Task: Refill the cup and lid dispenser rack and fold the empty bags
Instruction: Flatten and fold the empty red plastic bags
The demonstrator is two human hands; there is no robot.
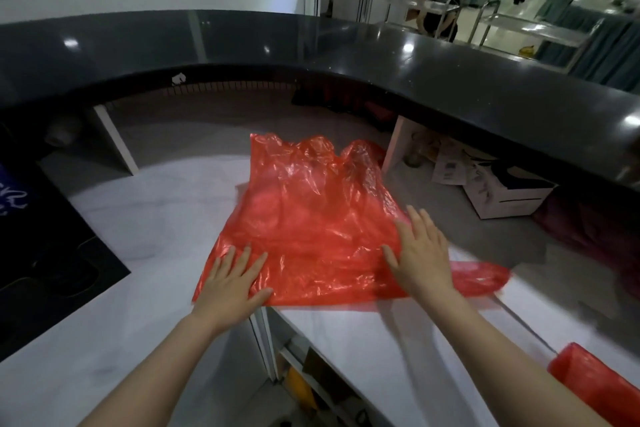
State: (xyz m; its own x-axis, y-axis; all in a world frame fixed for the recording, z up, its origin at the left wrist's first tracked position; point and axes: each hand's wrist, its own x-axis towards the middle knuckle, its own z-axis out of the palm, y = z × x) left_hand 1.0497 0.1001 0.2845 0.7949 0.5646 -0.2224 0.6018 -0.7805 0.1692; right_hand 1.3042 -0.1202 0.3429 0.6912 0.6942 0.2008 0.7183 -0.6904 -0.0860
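A red plastic bag (pixel 311 215) lies spread flat on the white marble counter (pixel 145 218), its handles toward the far side. My left hand (pixel 230 282) presses flat on the bag's near left corner with fingers straight. My right hand (pixel 420 251) lies flat on the bag's right side, fingers spread. Part of the bag (pixel 481 276) sticks out to the right past my right wrist. Another red bag (pixel 595 383) lies at the counter's near right. No cup and lid rack is in view.
A raised black curved countertop (pixel 346 45) rings the far side. A black mat (pixel 45 253) lies on the left. A white cardboard box (pixel 509 191) and papers sit on the right under the ledge. An open shelf gap (pixel 311 374) lies below, between my arms.
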